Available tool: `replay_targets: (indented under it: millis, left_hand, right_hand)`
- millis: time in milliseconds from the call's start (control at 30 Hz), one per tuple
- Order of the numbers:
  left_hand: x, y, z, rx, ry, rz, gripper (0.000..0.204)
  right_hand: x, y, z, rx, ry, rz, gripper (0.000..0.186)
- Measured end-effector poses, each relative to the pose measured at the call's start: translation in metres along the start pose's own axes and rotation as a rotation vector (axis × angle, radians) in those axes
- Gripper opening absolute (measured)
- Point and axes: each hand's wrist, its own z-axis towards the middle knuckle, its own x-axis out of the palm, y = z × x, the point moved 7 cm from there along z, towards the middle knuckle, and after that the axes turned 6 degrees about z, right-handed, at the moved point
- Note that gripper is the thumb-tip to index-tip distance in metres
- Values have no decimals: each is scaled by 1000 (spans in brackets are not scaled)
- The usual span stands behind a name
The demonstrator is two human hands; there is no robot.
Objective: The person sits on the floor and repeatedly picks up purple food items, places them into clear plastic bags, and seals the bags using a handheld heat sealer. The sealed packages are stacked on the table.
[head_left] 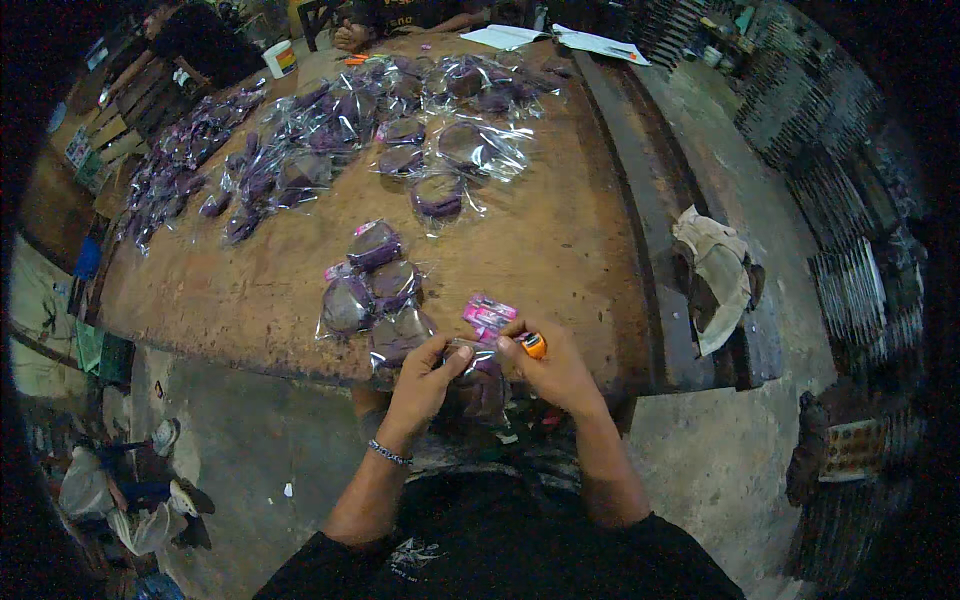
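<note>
My left hand [428,375] is closed at the table's near edge, thumb and fingers pinching the top of a clear plastic bag. Something purple shows inside this bag [485,392], which hangs down between my hands. Closed too, my right hand [552,365] pinches the other side of the bag's top. A small orange object [535,346] pokes out of that hand; its kind is hidden by the fingers. Just beyond my fingers lie several pink printed cards [490,312]. Left of them sit several bagged purple, round, brown-topped items [347,305], close to my left hand.
More bagged purple items [320,125] cover the wooden table's [540,250] far left and middle. At the back stand a white tub [280,58] and open papers [600,45]. A pale cloth [715,270] lies on the right-hand rail. People sit at the far side.
</note>
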Motion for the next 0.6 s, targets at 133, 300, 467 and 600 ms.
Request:
replay_targets:
  millis: [133,300,467,600]
  left_hand:
    - [11,2,-1,-70,56,17,16]
    - [11,2,-1,-10,68,109,16]
    - [17,3,2,75,29,14,21]
    - [25,-5,-4,125,76,153,21]
  right_hand:
    - [-6,-2,-13,84,-32,132,12]
    - [-13,1,-21,56,-68,177,14]
    - [-3,-6,-23,45,24,54,17]
    - [4,-12,-24,63,35,200,19]
